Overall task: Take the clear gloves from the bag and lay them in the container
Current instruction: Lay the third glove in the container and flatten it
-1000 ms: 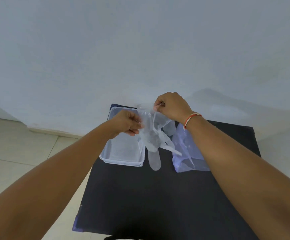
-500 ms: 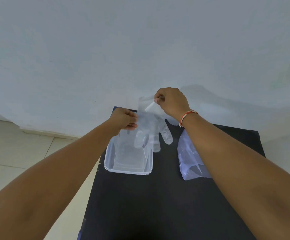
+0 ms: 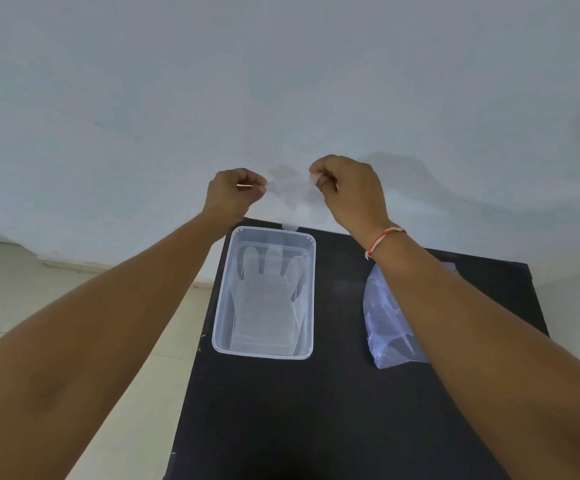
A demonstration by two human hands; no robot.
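1. The left hand (image 3: 232, 195) and the right hand (image 3: 349, 192) are raised side by side above the far edge of the black counter (image 3: 333, 410), in front of the pale wall (image 3: 281, 81).
2. The fingers of both hands are clenched in a pinch, each on one end of a clear glove (image 3: 290, 187) that is stretched between them. Its held edge runs left to right from fingers to fingers.
3. The glove is so thin against the wall that only a faint outline shows; its body sags a little below the line of the fingers, and which way its finger parts point cannot be told.
4. Below the fingers and nearer the person, the clear container (image 3: 220, 327) sits on the counter, its long axis running away from the person toward the wall.
5. Another clear glove (image 3: 268, 299) lies flat inside the container, along that same axis, cuff at the near end and finger parts pointing toward the wall.
6. Below and nearer than the right-hand fingers, partly covered by the right forearm, lies the clear bag (image 3: 384, 323) on the counter, well apart from the container.
7. A red and white thread band (image 3: 384, 239) circles the right wrist.
8. No label, brand or writing can be read on the container, the bag or the gloves.
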